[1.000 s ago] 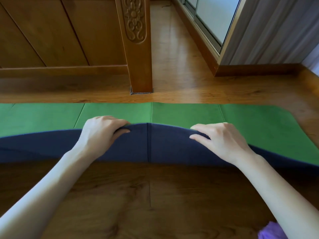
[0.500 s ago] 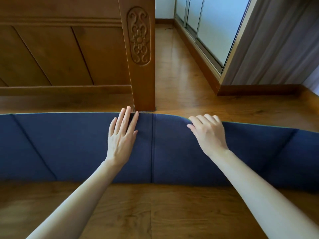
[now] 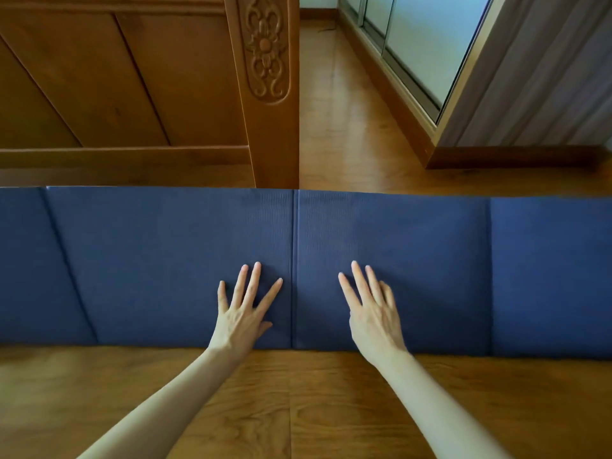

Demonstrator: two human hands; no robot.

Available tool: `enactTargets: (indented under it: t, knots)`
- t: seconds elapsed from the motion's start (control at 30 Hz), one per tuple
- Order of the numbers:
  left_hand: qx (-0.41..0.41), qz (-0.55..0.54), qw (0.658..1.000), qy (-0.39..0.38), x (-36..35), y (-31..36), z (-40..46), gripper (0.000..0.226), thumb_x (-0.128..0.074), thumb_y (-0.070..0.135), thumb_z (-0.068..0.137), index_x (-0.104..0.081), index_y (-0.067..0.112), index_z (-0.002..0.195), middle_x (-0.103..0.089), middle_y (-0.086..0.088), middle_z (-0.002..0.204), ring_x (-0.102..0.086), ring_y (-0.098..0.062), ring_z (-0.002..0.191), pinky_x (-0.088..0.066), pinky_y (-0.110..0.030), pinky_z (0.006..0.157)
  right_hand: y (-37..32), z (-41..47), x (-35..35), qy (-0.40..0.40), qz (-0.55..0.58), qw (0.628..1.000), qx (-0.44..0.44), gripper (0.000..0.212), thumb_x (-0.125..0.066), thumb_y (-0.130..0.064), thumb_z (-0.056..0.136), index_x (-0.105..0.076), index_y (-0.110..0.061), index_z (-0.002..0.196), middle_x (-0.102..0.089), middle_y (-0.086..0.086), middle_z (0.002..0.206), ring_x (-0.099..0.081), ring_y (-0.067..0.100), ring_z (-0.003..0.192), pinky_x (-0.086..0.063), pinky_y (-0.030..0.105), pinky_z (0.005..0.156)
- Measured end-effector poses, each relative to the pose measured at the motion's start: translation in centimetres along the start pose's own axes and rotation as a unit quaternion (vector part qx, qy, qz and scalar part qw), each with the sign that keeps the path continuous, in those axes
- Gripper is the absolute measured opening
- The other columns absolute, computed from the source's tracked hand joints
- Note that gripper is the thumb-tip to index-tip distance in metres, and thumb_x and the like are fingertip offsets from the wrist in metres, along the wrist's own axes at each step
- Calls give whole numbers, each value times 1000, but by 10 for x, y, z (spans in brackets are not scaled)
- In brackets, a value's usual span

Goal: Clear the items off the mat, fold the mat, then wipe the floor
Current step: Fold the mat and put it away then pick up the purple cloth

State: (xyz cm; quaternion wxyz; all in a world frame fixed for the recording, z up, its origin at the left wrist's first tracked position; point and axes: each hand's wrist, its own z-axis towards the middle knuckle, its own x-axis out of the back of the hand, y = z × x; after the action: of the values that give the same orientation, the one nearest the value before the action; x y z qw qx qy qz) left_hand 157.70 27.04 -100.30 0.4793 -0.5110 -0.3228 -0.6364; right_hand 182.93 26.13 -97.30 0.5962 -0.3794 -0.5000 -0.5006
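Observation:
The mat [image 3: 430, 260] lies folded lengthwise across the wooden floor [image 3: 298, 409], its dark blue underside up and none of its green side showing. Vertical crease lines divide it into panels. My left hand [image 3: 243, 313] rests flat on the mat just left of the centre crease, fingers spread. My right hand [image 3: 372, 313] lies flat just right of that crease, fingers spread too. Both hands sit near the mat's near edge and hold nothing.
A carved wooden bed post [image 3: 265, 94] and panelled bed frame [image 3: 116, 94] stand right behind the mat's far edge. A sliding glass door [image 3: 414, 44] and grey curtain [image 3: 546, 77] are at the back right. Bare floor runs between post and door.
My hands carried the near edge over onto the far edge, covering the green side. They let go and slid back toward me, now lying flat by the near edge.

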Motion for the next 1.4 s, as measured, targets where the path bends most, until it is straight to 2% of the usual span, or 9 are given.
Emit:
enactTargets:
  t: [0.53, 0.63, 0.73, 0.87, 0.97, 1.1, 1.17, 1.27, 1.4]
  knots:
    - [-25, -46, 988, -148, -35, 8, -20, 120, -81, 51, 57, -9, 24, 150, -27, -15, 149, -3, -31, 144, -35, -60, 95, -1, -26, -48, -154, 51, 987, 7, 75, -83, -18, 63, -53, -21, 132, -47, 12, 141, -48, 32, 126, -47, 46, 91]
    - [-28, -53, 983, -172, -40, 7, -20, 121, -80, 54, 56, -9, 26, 150, -34, -15, 146, -26, -34, 134, -40, -59, 92, 5, -27, -53, -185, 65, 981, 8, 57, -28, -56, 93, -33, -30, 143, -24, 7, 152, -32, 30, 138, -32, 46, 106]
    - [-38, -50, 978, -197, -48, 6, -21, 112, -71, 59, 64, -8, 25, 150, -41, -15, 144, -40, -37, 130, -43, -58, 90, 11, -27, -62, -247, 71, 966, 30, 100, 35, -73, 57, 9, -36, 145, 14, -2, 154, 8, 23, 145, 5, 38, 111]
    - [-30, -30, 979, -198, -61, -1, -21, 71, -19, 64, 91, -9, 25, 150, -42, -14, 143, -32, -33, 132, -44, -56, 88, 10, -29, -69, -238, 76, 968, 18, 79, 13, -73, 79, -9, -36, 146, -12, 4, 156, -16, 27, 143, -12, 43, 109]
    - [-38, -13, 977, -210, -66, -3, -19, 69, -5, 63, 92, -10, 26, 150, -41, -15, 144, -28, -32, 132, -43, -55, 88, 12, -28, -71, -246, 72, 966, -7, 68, -3, -67, 90, -28, -33, 143, -35, 6, 149, -38, 28, 134, -30, 43, 102]
    - [-39, -26, 965, -259, -61, -6, -17, 69, -4, 64, 91, -5, 28, 150, -43, -15, 143, -41, -37, 130, -46, -56, 85, 12, -27, -67, -242, 59, 968, 27, 79, 24, -72, 72, 12, -39, 143, 10, 2, 155, 3, 26, 144, -1, 41, 110]
    - [-42, -46, 968, -244, -52, -3, -14, 69, -2, 68, 88, 10, 35, 147, -23, -13, 152, -27, -35, 137, -37, -59, 95, 12, -24, -62, -255, 53, 965, 32, 71, 12, -71, 77, 20, -40, 141, 22, 0, 153, 14, 24, 143, 6, 40, 112]
    - [-41, -28, 965, -256, -43, 0, -12, 78, -24, 68, 83, 18, 41, 143, 10, -6, 153, 3, -29, 142, -18, -55, 111, 11, -18, -52, -290, 60, 955, 27, 68, -22, -62, 92, 9, -37, 147, 16, 2, 157, 13, 24, 144, 1, 42, 116]
    - [-63, 9, 975, -214, -30, 10, -10, 91, -81, 55, 55, -51, 17, 132, -58, -19, 127, -60, -36, 111, -52, -48, 83, 9, -22, -42, -260, 128, 957, -2, 60, -33, -47, 98, -8, -31, 150, 4, 4, 158, 5, 23, 145, -3, 39, 116]
